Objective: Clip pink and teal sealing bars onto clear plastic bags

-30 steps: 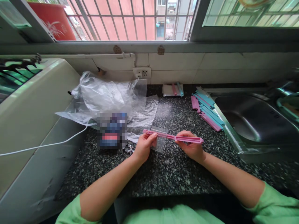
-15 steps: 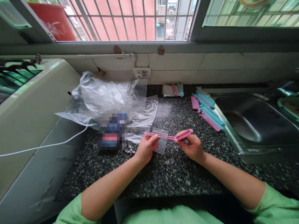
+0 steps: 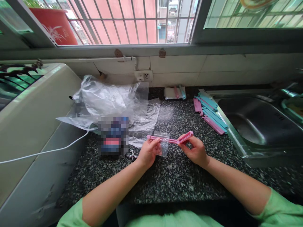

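Both hands are raised just above the countertop (image 3: 180, 186) with a pink clip (image 3: 174, 140) between them. The left hand (image 3: 149, 152) pinches one end of the clip together with the top edge of a small clear bag (image 3: 163, 145), which hangs down beside its fingers. The right hand (image 3: 196, 150) grips the other end, where the clip's second arm is folded partway back over the first but not shut flat. So the bag looks threaded into the clip, and the closing seems begun rather than done: the arm has yet to be pressed down along its length. Beyond the right hand, a pile of pink and blue clips (image 3: 209, 113) lies beside the sink (image 3: 258, 126). Beyond the left hand lies a heap of crumpled clear plastic (image 3: 109, 97).
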The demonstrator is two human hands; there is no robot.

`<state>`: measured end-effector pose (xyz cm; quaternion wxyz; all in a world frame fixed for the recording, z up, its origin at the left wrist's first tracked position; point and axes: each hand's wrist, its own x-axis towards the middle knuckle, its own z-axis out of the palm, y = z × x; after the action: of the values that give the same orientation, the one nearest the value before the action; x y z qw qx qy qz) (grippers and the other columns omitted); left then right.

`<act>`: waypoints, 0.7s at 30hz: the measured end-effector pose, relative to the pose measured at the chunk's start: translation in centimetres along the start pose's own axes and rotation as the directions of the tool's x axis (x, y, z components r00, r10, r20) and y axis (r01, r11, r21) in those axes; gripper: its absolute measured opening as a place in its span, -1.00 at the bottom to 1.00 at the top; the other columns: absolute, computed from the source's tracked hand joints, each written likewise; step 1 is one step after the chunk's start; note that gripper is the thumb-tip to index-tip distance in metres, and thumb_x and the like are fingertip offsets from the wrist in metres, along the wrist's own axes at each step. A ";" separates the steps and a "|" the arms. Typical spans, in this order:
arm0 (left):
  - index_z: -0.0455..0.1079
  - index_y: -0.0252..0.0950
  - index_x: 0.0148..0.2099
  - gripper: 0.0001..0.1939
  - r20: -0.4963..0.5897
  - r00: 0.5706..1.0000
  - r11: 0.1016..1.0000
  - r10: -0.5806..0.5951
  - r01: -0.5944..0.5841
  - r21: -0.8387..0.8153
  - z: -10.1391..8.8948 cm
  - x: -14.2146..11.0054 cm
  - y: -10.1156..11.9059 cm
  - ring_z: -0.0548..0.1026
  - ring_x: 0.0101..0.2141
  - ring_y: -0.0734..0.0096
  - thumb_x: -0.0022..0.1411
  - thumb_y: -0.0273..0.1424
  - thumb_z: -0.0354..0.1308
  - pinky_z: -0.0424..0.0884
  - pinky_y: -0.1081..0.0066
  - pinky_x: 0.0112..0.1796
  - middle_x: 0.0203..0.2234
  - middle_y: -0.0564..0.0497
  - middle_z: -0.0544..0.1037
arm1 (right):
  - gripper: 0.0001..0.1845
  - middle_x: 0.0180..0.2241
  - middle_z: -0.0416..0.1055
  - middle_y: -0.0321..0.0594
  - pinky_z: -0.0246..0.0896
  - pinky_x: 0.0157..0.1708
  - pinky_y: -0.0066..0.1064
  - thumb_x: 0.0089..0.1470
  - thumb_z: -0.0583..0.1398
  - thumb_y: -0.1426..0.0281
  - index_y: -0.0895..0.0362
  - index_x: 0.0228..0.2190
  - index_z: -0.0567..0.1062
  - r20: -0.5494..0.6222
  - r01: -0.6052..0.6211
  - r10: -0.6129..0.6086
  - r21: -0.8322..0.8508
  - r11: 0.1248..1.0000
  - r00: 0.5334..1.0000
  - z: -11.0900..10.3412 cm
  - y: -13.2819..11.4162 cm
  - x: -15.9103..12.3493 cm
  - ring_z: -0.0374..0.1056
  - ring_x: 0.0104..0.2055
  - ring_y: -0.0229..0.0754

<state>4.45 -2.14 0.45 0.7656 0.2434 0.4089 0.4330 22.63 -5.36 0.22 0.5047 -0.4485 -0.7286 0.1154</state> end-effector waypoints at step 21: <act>0.26 -0.36 -0.52 -0.71 0.052 0.996 0.997 -0.073 0.072 0.030 -0.3 0.0 0.0 0.28 -0.69 0.63 -0.22 -0.34 0.30 0.22 0.56 -0.63 -0.73 0.15 0.34 | -0.93 -0.42 0.43 -0.23 0.28 -0.48 -0.50 0.02 0.16 0.51 0.14 -0.37 0.41 0.036 -0.032 0.033 -0.033 0.999 0.999 -0.2 0.0 0.0 0.30 -0.48 -0.33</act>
<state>4.21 -2.08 0.33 0.7879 0.2506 0.4029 0.3925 22.78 -5.44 0.34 0.4819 -0.4661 -0.7322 0.1198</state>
